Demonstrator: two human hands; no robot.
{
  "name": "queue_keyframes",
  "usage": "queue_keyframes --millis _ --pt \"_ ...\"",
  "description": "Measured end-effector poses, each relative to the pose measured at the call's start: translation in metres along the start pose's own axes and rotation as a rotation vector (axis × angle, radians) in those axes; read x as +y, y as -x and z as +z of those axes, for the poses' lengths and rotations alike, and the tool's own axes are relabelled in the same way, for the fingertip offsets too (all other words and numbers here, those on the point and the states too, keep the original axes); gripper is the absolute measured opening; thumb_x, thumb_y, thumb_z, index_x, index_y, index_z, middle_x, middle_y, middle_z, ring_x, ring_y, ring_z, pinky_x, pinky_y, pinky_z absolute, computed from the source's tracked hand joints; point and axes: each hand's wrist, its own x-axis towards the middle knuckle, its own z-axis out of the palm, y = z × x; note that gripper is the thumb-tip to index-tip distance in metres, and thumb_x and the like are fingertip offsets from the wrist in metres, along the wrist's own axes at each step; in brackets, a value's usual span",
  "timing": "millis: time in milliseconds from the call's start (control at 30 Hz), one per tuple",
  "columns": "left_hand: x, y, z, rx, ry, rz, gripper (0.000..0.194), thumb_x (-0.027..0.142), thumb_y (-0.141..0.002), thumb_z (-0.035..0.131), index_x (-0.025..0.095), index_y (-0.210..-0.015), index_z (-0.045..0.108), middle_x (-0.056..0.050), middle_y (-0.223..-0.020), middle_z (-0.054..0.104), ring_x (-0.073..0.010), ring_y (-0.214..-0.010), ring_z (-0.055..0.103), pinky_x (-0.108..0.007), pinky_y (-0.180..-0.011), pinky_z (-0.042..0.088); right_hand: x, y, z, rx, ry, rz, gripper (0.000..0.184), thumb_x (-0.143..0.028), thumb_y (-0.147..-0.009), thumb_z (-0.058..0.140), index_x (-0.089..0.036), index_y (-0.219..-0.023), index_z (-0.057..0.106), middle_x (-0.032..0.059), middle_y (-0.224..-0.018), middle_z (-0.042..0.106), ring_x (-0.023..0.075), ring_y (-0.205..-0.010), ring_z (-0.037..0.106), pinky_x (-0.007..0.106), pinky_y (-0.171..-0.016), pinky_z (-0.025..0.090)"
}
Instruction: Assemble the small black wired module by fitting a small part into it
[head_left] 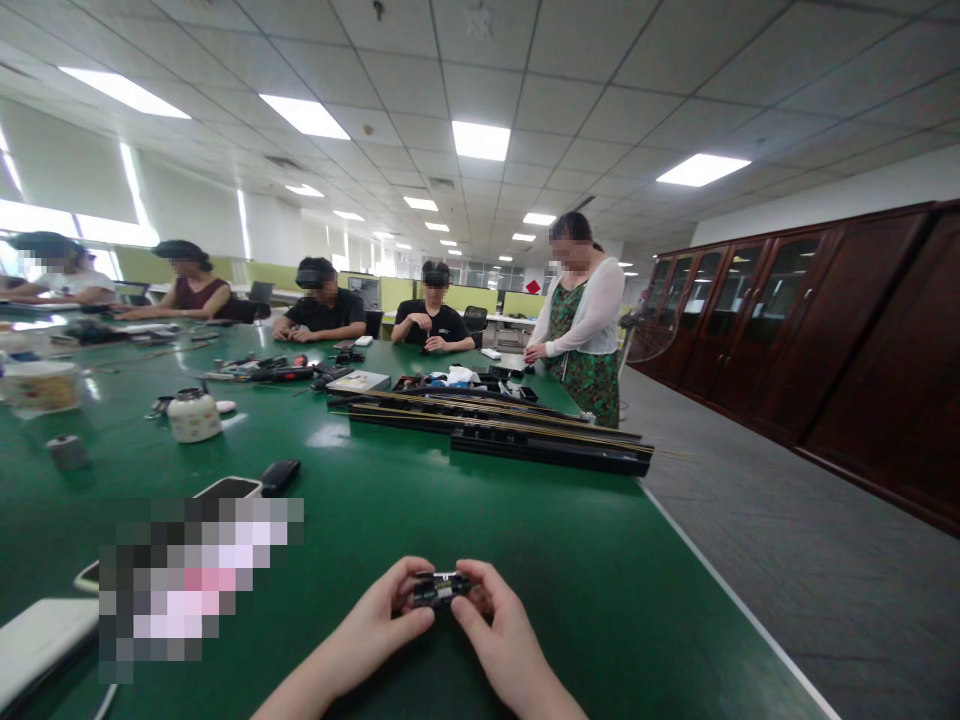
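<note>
Between my two hands is a small black device (pixel 442 588) with silvery metal parts showing in its open middle; its exact kind I cannot make out. My left hand (pixel 394 612) pinches its left end between thumb and curled fingers. At its right end my right hand (pixel 495 612) grips it the same way, thumb in front and fingers behind. Both hands hold the device just over the green table (pixel 645 590), near its front edge.
Long black bars (pixel 555 450) with thin brass-coloured rods lie ahead. On the left are a partly blurred phone (pixel 225 488), a black pouch (pixel 280 477), a white slab (pixel 45 640) and a patterned jar (pixel 193 415). Several people sit or stand around the table; a fan (pixel 652 325) stands at right.
</note>
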Motion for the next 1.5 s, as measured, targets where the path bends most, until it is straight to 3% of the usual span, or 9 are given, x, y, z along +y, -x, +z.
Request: queue_keyframes --millis 400,667,1500 --pt "0.0011 0.0000 -0.0002 0.017 -0.012 -0.001 0.039 0.037 -0.067 0.060 0.019 -0.099 0.045 -0.004 -0.094 0.058 -0.0177 -0.087 0.052 -0.029 -0.074 0.036 -0.0010 0.0007 -0.0008 0.011 -0.011 -0.005 0.031 -0.030 -0.075 0.054 -0.020 -0.105 0.054 0.0044 -0.094 0.063 0.0180 -0.080 0.058 0.031 -0.075 0.044" --pt "-0.0025 -0.0010 -0.0013 0.007 0.027 -0.013 0.048 0.037 -0.067 0.061 0.020 -0.108 0.043 -0.008 -0.105 0.058 -0.0219 -0.099 0.051 -0.035 -0.086 0.035 0.0009 -0.0003 0.0003 0.012 -0.001 -0.002 0.030 -0.028 -0.075 0.054 -0.020 -0.105 0.054 0.0042 -0.094 0.062 0.0175 -0.080 0.057 0.030 -0.075 0.044" --pt "-0.0007 0.0000 -0.0004 0.005 0.029 -0.002 0.039 0.034 -0.069 0.060 0.021 -0.103 0.046 -0.007 -0.105 0.058 -0.0217 -0.102 0.051 -0.034 -0.088 0.035 -0.0037 0.0013 -0.0008 0.020 0.026 -0.005 0.033 -0.028 -0.074 0.055 -0.020 -0.106 0.053 0.0048 -0.096 0.061 0.0163 -0.077 0.056 0.029 -0.072 0.045"
